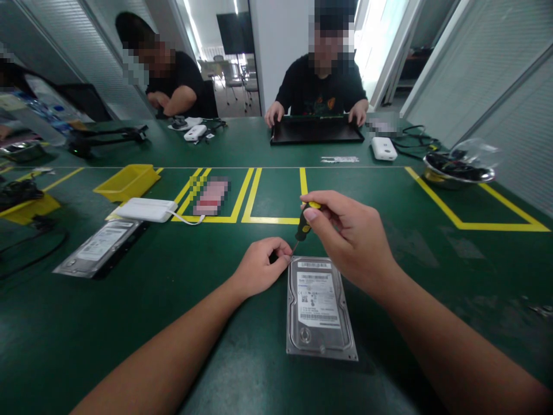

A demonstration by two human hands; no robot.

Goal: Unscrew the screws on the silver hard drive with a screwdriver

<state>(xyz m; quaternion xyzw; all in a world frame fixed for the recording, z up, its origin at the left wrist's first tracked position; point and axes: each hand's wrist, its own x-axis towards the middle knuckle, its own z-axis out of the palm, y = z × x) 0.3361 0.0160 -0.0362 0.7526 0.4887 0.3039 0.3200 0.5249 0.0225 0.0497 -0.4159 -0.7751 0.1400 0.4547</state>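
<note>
A hard drive lies flat on the green table before me, label side up. My right hand grips a black and yellow screwdriver by its handle. The screwdriver leans, its thin shaft pointing down at the drive's far left corner. Beside that corner is my left hand, thumb and forefinger closed together close to the screwdriver tip. Whatever lies between those fingertips, if anything, is too small to make out. The screw under the tip cannot be seen.
Another hard drive lies to the left, near a white power bank cabled to a phone. Behind them is a yellow bin. A metal bowl of dark parts stands right. Across the table, a person holds a black panel.
</note>
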